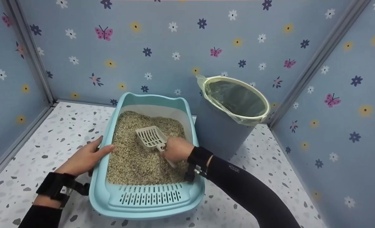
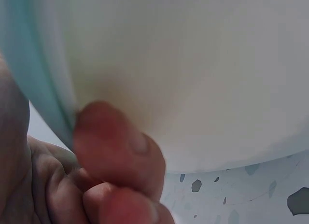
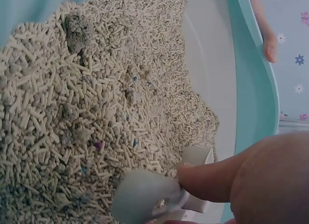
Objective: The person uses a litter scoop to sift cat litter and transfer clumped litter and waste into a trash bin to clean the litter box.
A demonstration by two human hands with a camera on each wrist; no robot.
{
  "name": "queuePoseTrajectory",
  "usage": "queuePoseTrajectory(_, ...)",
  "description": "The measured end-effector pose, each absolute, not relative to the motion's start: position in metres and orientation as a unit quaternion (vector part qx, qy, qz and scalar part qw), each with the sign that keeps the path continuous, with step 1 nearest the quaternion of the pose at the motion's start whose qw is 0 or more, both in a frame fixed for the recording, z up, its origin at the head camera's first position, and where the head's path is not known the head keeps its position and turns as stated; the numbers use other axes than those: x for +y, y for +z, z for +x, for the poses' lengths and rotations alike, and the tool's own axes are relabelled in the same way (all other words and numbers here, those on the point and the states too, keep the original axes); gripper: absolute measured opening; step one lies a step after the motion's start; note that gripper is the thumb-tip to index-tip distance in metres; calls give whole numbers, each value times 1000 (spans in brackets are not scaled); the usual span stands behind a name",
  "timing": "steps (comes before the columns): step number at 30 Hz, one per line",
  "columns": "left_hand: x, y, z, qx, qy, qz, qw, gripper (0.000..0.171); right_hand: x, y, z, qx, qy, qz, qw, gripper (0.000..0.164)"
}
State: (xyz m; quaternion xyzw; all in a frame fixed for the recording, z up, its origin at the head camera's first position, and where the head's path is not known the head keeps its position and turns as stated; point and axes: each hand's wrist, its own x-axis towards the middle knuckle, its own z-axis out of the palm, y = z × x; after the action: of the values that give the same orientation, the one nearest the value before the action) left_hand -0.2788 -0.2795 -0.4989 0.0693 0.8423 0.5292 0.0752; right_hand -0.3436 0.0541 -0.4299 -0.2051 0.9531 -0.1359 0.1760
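Note:
A beige slotted litter scoop (image 1: 151,136) is gripped by its handle in my right hand (image 1: 178,149), just over the litter in the light blue litter box (image 1: 149,212). Its slotted head points toward the far left of the box. Pellet litter (image 1: 133,167) fills the box, heaped at the back. Grey clumps (image 3: 79,33) show among the pellets in the right wrist view. My left hand (image 1: 85,157) holds the box's left rim, thumb on top. Below that rim, the left wrist view shows curled fingers (image 2: 116,147) against the pale outer wall.
A grey-blue bin (image 1: 222,136) with a pale rim and a green liner bag (image 1: 235,95) stands right behind the box. Flowered blue panels (image 1: 174,41) enclose the speckled white floor (image 1: 67,126) at the back and both sides.

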Motion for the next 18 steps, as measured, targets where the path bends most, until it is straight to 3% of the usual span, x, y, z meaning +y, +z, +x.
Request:
queuePoseTrajectory(3,-279,-498,-279,842,530,72,76,88,60,-418,-337,953,-158,-211,150,29)
queuePoseTrajectory(8,-278,-498,-280,842,529,76,74,88,87,-390,-332,942,-228,-229,93,46)
queuePoseTrajectory(13,-279,-498,-278,842,529,75,74,89,125,-378,-336,930,-289,-227,26,36)
queuePoseTrajectory(18,-280,-499,-276,838,535,74,77,87,160,-389,-338,923,-338,-186,-3,34)
